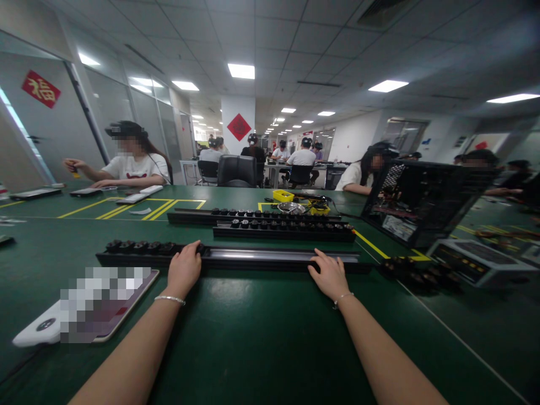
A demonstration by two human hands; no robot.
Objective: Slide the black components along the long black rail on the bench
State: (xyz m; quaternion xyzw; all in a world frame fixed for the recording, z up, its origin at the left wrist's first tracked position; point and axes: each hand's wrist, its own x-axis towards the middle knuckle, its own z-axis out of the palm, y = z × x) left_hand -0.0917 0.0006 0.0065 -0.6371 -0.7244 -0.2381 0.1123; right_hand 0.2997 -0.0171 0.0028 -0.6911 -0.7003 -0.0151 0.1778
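Note:
A long black rail (270, 264) with a shiny pale channel lies across the green table in front of me. Small black knob-like parts (141, 247) sit in a row along its left end. My left hand (185, 267) is closed over the rail beside the last of these parts; its fingertips are partly hidden. Farther right, my right hand (331, 274) rests on the rail's front edge, fingers spread. Behind it lie a shorter black rail (284, 230) and a longer black rail (192, 216), both carrying rows of similar black parts.
A phone-like device (42, 323) with a blurred screen lies at left. At right stand an open computer case (422, 202), a power supply (481, 261) and a pile of black parts (422, 273). Yellow trays (283, 196) and cables lie farther back. Co-workers sit around.

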